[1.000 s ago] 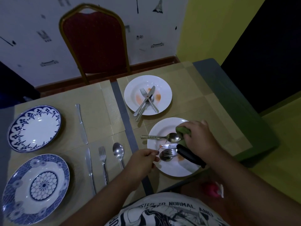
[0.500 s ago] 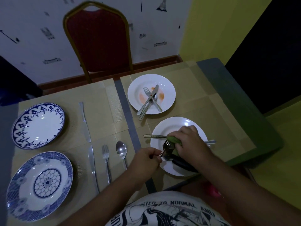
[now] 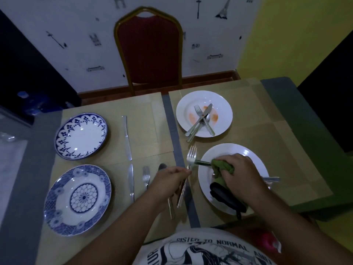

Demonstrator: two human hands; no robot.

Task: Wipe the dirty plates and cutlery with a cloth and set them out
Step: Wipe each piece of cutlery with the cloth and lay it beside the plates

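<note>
Fingers of the left hand (image 3: 168,180) pinch a fork (image 3: 189,165) by its handle, tines pointing away, just left of the near white plate (image 3: 208,169). The right hand (image 3: 240,175) bunches a green cloth (image 3: 222,167) around cutlery over that plate. Beyond sits a stained plate (image 3: 223,113) holding crossed cutlery.

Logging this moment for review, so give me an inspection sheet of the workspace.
Surface: table covered with tan placemats.
Job's things: far white plate stained orange, cutlery crossed on it; near white plate; two blue patterned plates, two knives, fork, spoon laid out left.
Clutter: black object on near plate.
Grippers: left hand holds a fork; right hand grips green cloth.
Cables: nothing seen.
Surroundings: red chair, patterned wall.
</note>
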